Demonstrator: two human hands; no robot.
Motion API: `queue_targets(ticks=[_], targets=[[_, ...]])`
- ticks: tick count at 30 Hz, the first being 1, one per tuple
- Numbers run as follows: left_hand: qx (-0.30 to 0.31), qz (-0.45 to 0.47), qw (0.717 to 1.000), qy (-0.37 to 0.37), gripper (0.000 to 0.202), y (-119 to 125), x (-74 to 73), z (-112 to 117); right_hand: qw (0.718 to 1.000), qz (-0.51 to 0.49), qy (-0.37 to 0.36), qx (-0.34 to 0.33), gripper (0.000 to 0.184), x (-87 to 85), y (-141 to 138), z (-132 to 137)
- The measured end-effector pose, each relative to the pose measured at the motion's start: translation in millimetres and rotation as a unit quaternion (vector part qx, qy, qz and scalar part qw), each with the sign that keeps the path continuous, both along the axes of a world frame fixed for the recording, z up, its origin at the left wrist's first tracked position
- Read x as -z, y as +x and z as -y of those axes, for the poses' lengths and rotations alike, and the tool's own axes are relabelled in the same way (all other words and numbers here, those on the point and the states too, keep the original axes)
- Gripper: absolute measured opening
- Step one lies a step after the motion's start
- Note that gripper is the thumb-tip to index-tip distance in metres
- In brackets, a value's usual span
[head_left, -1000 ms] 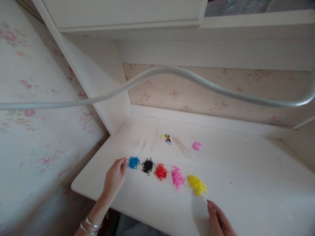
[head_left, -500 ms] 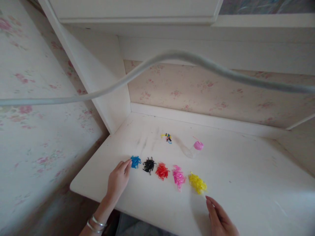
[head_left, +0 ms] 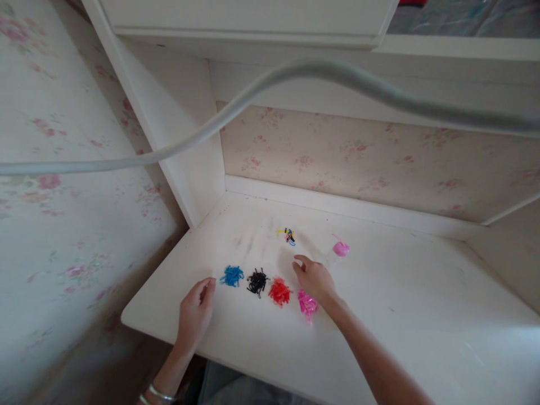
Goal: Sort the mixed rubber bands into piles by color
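Observation:
Small rubber bands lie on the white desk in colour piles: blue (head_left: 232,276), black (head_left: 257,282), red (head_left: 279,292) and pink (head_left: 307,304). My left hand (head_left: 197,310) rests just left of the blue pile, fingers curled and tips pressed together; whatever they hold, if anything, cannot be made out. Over the desk beyond the red and pink piles reaches my right hand (head_left: 314,277), its thumb and forefinger slightly apart with nothing visible between them. It is nearest a small mixed-colour bunch of bands (head_left: 289,236). My right forearm hides the yellow pile.
Behind my right hand lies a clear container with a pink end (head_left: 341,249), partly hidden. A white cable (head_left: 202,132) crosses close to the camera. A cabinet (head_left: 253,19) overhangs the desk (head_left: 405,337), and a side panel (head_left: 185,135) bounds it at left.
My right hand has swung from beside the yellow pile up and left towards the mixed bunch, its forearm now covering the yellow bands. My left hand has drawn slightly left from the blue pile.

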State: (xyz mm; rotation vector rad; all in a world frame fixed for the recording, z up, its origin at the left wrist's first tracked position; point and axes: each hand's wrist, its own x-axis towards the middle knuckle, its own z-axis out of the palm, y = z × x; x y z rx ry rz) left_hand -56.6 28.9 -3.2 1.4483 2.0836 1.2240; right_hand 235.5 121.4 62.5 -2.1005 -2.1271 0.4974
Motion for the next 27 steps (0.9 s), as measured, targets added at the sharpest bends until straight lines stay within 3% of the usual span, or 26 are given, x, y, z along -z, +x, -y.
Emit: queue_targets(ticks=[5, 10, 19, 23, 27], targets=[[-0.009, 0.015, 1.0, -0.016, 0.037, -3, 1.8, -4, 0.998, 0.061, -0.012, 0.023, 0.042, 11.9, -17, -45], [0.007, 0.014, 1.0, -0.014, 0.037, -2, -0.5, -4, 0.995, 0.09, -0.021, 0.022, 0.037, 18.4, -21, -59], [0.016, 0.007, 1.0, -0.019, 0.036, -1, -1.9, -5, 0.995, 0.098, -0.023, -0.01, 0.039, 13.4, -23, -46], [0.016, 0.009, 1.0, -0.022, 0.036, 0, -4.9, -6, 0.994, 0.066, -0.009, -0.085, 0.038, 1.6, -43, -31], [0.018, 0.009, 0.999, -0.032, 0.036, 1, -7.0, -6, 0.982, 0.031, 0.004, -0.188, 0.036, -9.0, -80, -15]])
